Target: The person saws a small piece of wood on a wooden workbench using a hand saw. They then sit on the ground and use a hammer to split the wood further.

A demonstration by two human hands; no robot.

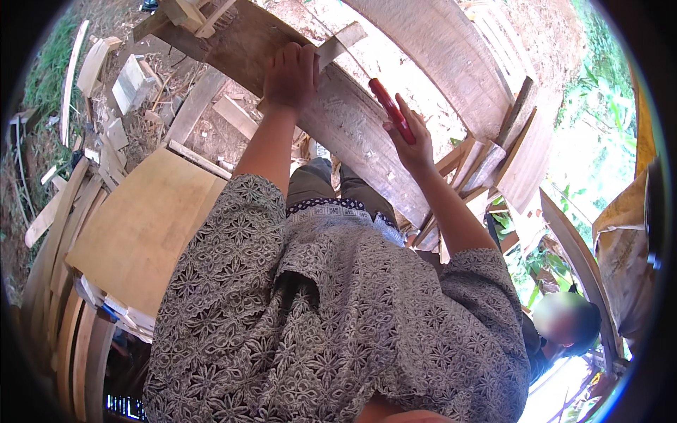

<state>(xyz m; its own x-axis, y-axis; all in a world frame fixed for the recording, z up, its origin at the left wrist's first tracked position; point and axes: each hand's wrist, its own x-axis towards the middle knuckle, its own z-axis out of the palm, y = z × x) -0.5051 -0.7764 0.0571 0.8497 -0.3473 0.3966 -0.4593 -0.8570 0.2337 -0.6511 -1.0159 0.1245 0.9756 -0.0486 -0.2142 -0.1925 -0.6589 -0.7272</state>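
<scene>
My left hand presses down on a narrow wooden strip lying across a wide grey plank in front of me, fingers closed over the strip's near end. My right hand hovers over the same plank to the right and grips a red-handled tool, its red handle pointing up and away; the working end is hidden by my hand. My patterned shirt and trousers fill the lower middle of the view.
A pale plywood sheet rests on stacked boards at my left. Offcuts and wood scraps litter the dirt at upper left. More planks lie beyond. Another person is at lower right, beside leaning boards.
</scene>
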